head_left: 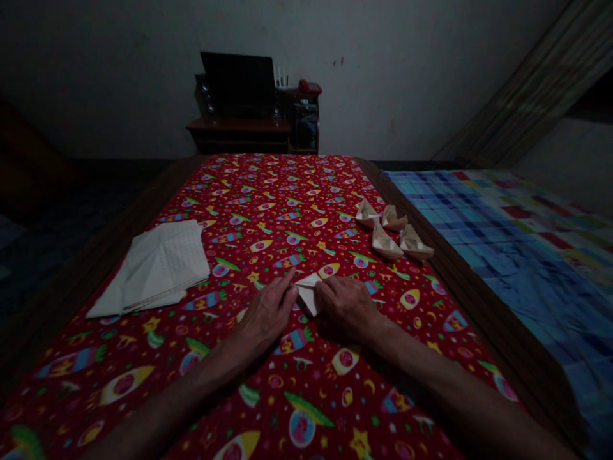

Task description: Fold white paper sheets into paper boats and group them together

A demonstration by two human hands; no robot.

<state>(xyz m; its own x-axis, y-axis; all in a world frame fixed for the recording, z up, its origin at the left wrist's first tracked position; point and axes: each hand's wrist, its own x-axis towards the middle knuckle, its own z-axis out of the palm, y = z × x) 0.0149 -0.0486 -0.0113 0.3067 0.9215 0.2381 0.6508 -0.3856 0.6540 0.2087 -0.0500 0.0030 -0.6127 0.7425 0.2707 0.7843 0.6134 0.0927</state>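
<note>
A small piece of folded white paper (310,300) is between my two hands, low over the red patterned cloth. My right hand (348,306) has its fingers curled in and grips the paper's right side, hiding part of it. At the left corner, the thumb and index finger of my left hand (269,310) close on the paper, the fingers otherwise fairly straight. Several folded paper boats (387,243) stand grouped to the right, beyond my right hand. A stack of creased paper sheets (163,262) with faint print lies to the left.
The red cloth (282,185) covers a long table with dark brown edges (460,294). Past its far end, a desk (239,128) holds a black monitor (239,83) and a red telephone (310,87). A blue checked sheet (460,223) spreads at the right.
</note>
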